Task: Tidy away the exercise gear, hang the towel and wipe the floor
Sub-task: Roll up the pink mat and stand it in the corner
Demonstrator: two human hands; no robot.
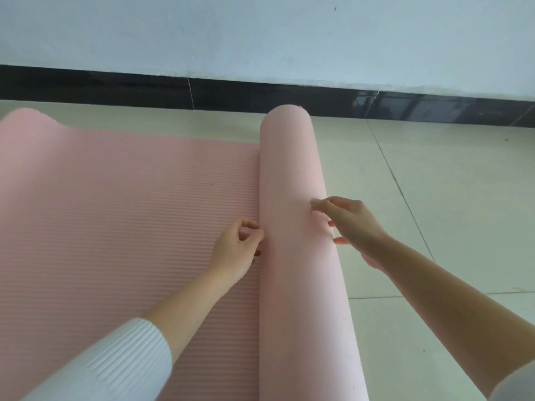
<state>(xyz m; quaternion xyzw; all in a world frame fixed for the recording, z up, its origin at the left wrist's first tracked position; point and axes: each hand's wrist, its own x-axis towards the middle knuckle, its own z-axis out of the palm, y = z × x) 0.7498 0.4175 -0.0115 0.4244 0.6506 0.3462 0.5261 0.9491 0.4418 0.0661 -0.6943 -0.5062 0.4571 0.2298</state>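
Note:
A pink ribbed exercise mat (pixel 121 215) lies flat on the floor to the left, and its right part is wound into a thick roll (pixel 292 175) that runs from the wall towards me. My left hand (pixel 236 250) sits at the roll's left side, where roll and flat mat meet, with fingers curled and fingertips against the roll. My right hand (pixel 353 224) lies over the roll's top and right side, its fingers bent and pressing into the foam.
Pale floor tiles (pixel 434 198) stretch to the right of the roll. A black skirting strip (pixel 144 91) runs along the foot of a pale wall (pixel 260 33) just beyond the mat. The mat's far left end (pixel 31 120) curls up.

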